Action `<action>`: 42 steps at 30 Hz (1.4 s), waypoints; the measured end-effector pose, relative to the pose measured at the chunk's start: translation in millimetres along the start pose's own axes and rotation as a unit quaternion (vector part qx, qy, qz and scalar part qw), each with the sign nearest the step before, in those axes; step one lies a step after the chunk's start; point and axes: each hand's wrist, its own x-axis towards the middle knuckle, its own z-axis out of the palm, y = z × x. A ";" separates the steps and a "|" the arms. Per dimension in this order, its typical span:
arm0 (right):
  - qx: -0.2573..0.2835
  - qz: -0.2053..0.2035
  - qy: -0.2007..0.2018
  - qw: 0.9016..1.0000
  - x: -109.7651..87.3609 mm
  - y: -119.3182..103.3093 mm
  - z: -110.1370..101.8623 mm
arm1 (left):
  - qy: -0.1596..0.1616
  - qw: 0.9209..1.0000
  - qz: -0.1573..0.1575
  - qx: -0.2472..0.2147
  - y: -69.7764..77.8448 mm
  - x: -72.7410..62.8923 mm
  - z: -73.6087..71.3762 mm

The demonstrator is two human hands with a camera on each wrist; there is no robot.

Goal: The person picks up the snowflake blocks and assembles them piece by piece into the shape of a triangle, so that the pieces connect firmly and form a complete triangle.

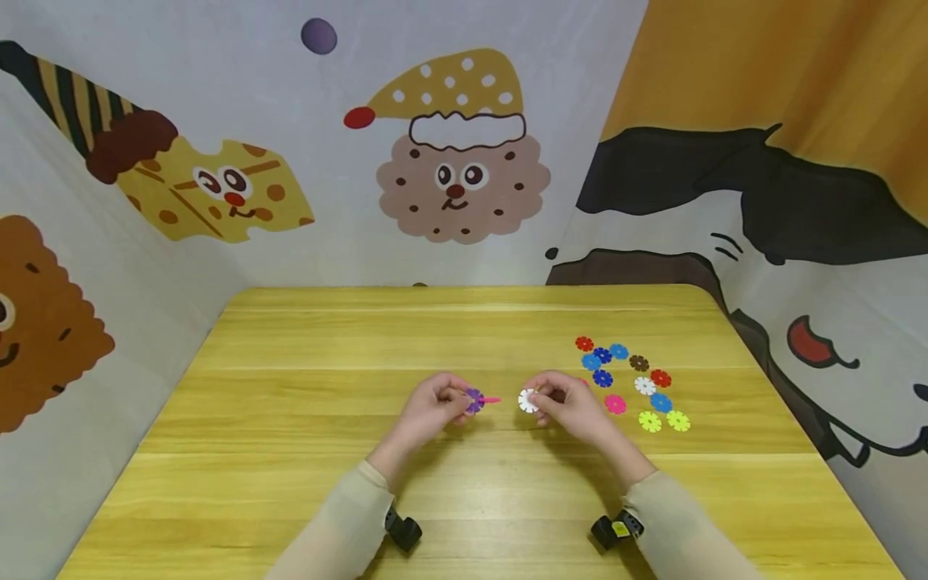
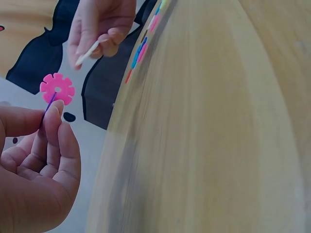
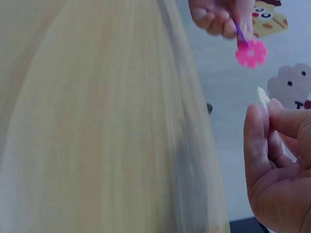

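Observation:
Between thumb and fingers my left hand pinches a purple notched plastic disc. A pink disc is slotted crosswise into its edge; the head view shows the pink one edge-on, pointing right. My right hand pinches a white notched disc by its right side. A short gap parts the white disc from the pink one. Both hands are held above the table, facing each other. In the right wrist view the white disc appears nearly edge-on above my fingertips.
On the wooden table, to the right of my right hand, lie several loose discs: red, dark blue, brown, white, pink and yellow-green among them. A cartoon-print cloth hangs behind the table.

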 end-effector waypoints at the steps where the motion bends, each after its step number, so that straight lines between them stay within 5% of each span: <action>1: 0.008 0.004 -0.001 1.000 1.2 -1.3 3.6 | -0.001 1.000 -0.002 -0.001 -0.3 0.2 0.9; 27: 0.105 0.020 0.001 0.994 6.7 -13.0 30.8 | 0.027 1.000 0.013 -0.003 -0.5 -1.4 12.4; 32: 0.113 0.018 0.013 0.993 7.6 -12.2 32.8 | 0.035 0.997 0.041 0.056 0.0 -0.6 12.7; 36: 0.126 0.015 0.018 0.992 8.9 -10.3 35.0 | 0.024 0.987 0.093 0.130 -1.3 1.5 12.5; 42: 0.165 0.022 0.024 0.986 9.5 -8.4 40.1 | 0.005 0.981 0.124 0.147 -0.4 4.6 17.3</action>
